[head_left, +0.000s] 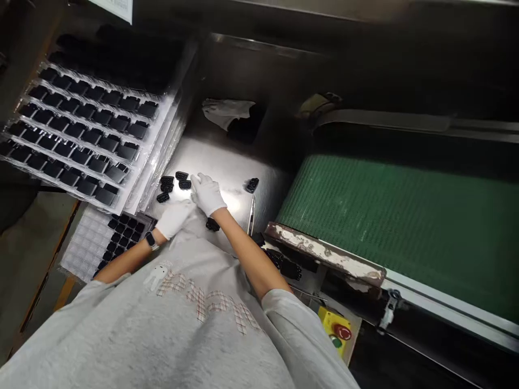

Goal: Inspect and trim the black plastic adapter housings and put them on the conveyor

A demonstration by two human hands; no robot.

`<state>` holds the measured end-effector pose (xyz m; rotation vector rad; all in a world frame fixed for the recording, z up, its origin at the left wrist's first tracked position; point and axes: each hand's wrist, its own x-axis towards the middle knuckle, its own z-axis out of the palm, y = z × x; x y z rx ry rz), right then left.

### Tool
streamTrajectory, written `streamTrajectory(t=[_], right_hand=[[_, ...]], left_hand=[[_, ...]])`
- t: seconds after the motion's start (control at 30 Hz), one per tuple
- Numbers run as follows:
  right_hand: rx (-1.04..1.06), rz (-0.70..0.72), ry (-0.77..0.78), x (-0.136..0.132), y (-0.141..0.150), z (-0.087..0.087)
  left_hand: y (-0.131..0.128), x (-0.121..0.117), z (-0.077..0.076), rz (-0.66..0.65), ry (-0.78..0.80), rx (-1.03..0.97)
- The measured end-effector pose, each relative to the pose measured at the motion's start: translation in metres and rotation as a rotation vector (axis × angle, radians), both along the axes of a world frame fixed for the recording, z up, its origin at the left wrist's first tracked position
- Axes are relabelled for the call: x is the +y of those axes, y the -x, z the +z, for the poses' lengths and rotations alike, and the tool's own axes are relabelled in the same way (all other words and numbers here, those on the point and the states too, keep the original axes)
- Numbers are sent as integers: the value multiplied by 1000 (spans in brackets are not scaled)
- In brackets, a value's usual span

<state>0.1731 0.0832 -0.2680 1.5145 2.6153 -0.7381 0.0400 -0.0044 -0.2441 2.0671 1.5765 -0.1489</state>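
Observation:
Both my hands wear white gloves and rest on a shiny metal table (227,162). My right hand (207,193) lies with its fingers stretched toward a cluster of small black plastic parts (173,185); its fingertips are next to one of them. My left hand (175,217) sits just below and left of it, fingers curled, and what it holds is hidden. A watch is on my left wrist. One more black part (212,225) lies by my right forearm, another (252,185) to the right.
Stacked clear trays (87,135) filled with black parts lie at the left, with a lower tray (121,235) partly filled. A green conveyor belt (405,216) runs at the right. A white cloth (227,111) lies at the back. A yellow box with a red stop button (338,330) sits near me.

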Motion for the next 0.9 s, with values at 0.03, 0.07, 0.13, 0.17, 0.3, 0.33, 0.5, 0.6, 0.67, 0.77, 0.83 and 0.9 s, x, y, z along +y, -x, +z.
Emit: streamTrajectory(t=[0.03, 0.07, 0.13, 0.17, 0.3, 0.33, 0.5, 0.6, 0.67, 0.77, 0.83, 0.9], right_hand=[[-5, 53, -9, 4, 11, -2], [-14, 98, -15, 9, 22, -5], [-44, 157, -14, 18, 41, -12], [-63, 173, -9, 21, 48, -15], [-129, 201, 12, 30, 59, -25], [-140, 206, 16, 30, 58, -27], [-169, 228, 51, 21, 50, -32], [-177, 230, 74, 13, 47, -33], [-184, 232, 84, 9, 45, -33], [-197, 236, 85, 7, 43, -29], [-205, 235, 81, 8, 42, -26], [-206, 230, 75, 11, 42, -23]], left_hand=[[14, 1, 1, 87, -44, 64], [26, 2, -1, 168, -82, 125], [43, 5, -8, 283, -127, 214], [47, 6, -13, 308, -135, 239], [46, 15, -31, 318, -136, 266], [44, 16, -32, 317, -135, 265], [40, 26, -23, 297, -139, 250], [36, 41, -18, 300, -127, 245], [33, 54, -20, 312, -96, 237], [33, 71, -26, 334, -56, 213], [34, 75, -30, 353, -52, 202], [36, 73, -32, 371, -54, 197]])
